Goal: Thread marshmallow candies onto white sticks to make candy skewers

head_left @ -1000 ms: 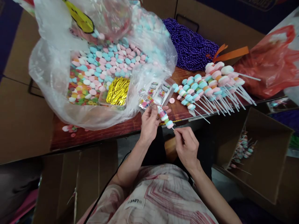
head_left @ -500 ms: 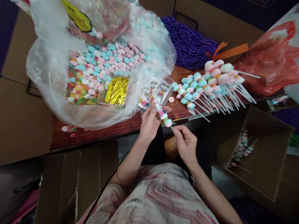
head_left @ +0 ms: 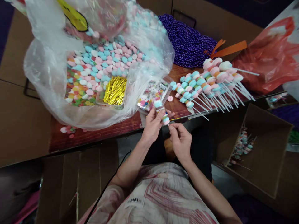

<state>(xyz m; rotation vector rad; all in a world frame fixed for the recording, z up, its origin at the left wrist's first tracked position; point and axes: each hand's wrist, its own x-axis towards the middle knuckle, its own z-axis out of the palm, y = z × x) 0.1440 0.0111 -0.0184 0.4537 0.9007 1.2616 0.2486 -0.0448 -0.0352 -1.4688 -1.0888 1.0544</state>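
Over the table's front edge, my two hands hold one candy skewer (head_left: 166,120) of pale blue, pink and white sweets. My left hand (head_left: 152,125) is closed round its upper part, where a clear printed wrapper seems to cover the sweets. The thumb lies across the front, and some fingers show behind. My right hand (head_left: 181,140) pinches the white stick just below the lowest sweet. Right behind the skewer's top, a clear box (head_left: 143,107) holds printed wrappers (head_left: 161,87). Gold twist ties (head_left: 115,90) fill a second clear tub to the left.
A large plastic bag (head_left: 42,71) lies open with loose sweets (head_left: 105,59). Several candy skewers (head_left: 201,82) are piled on the right, sticks toward me. Purple bead strings (head_left: 187,40) and a red bag (head_left: 266,62) lie behind. A cardboard box (head_left: 263,149) holding skewers stands lower right.
The skewer's top has gone further into the clear wrapper. My left hand has shifted down and right along the sweets, and my right hand has moved slightly left with the stick.
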